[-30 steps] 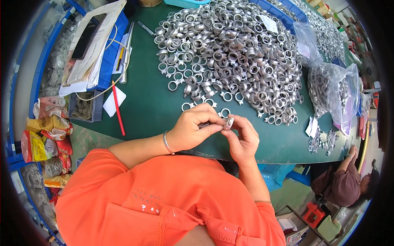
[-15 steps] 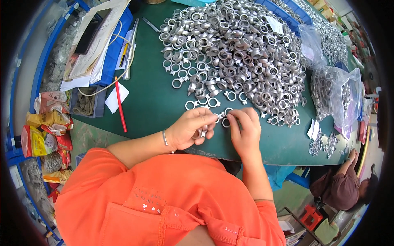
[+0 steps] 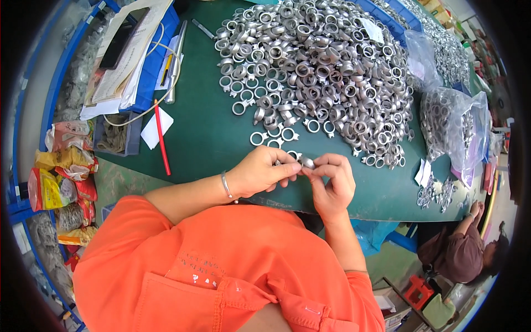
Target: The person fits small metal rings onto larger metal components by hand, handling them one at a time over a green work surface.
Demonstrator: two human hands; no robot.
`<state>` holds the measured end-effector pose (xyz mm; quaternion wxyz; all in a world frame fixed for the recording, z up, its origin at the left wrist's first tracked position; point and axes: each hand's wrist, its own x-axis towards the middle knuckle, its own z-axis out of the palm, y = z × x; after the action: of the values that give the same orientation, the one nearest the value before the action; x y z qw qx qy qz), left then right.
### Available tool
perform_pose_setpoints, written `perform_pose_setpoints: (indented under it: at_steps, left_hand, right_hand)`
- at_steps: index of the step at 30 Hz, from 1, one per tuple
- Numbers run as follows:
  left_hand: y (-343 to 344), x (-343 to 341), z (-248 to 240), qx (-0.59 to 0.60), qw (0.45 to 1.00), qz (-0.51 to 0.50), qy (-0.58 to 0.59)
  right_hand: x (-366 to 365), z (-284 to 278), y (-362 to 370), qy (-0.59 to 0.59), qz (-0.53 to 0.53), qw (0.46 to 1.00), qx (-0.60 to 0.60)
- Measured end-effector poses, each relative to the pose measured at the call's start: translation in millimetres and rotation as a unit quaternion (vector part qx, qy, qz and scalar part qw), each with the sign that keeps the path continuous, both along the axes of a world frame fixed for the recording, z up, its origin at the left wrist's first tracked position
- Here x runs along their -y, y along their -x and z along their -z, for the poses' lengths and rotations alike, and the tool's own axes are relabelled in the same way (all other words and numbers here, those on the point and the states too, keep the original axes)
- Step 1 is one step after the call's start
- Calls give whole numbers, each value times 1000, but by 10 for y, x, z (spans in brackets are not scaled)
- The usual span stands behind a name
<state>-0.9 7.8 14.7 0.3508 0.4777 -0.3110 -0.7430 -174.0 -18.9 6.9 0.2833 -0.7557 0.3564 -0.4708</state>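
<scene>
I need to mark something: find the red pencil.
The red pencil lies on the left side of the green table in the head view, across a white paper.

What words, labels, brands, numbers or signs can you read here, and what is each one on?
There's no text I can quote.
Stacked papers: printed lines, too small to read.
Orange shirt: rows of dark print on the chest, too blurred.
Yellow package at left: printing, too small and blurred.
Heaped metal rings: no lettering I can make out.
</scene>
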Motion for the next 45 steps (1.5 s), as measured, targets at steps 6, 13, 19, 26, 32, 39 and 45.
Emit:
perform_pose_setpoints:
  at_steps: [6,13,19,26,32,39,45]
  left_hand:
    - [-3,-10,-26,-111,994,-23,4]
    - [14,3,-51,49,971,-43,228]
    - [-2,6,-58,135,914,-31,382]
    - [10,12,-68,195,888,-50,414]
    - [-84,31,-111,164,955,-98,228]
    - [-67,40,-31,144,975,-18,165]
    - [-82,65,-74,69,983,-30,170]
  right_hand:
    - [-94,16,-10,58,-18,998,30]
    - [-117,35,5,35,-52,996,67]
    - [-121,32,42,-383,-29,884,269]
    - [-51,-24,89,-439,-178,830,294]
    - [77,42,300,-361,-18,928,86]
    - [52,-111,157,-139,-71,976,-151]
    - [40,-90,101,-2,-87,995,-53]
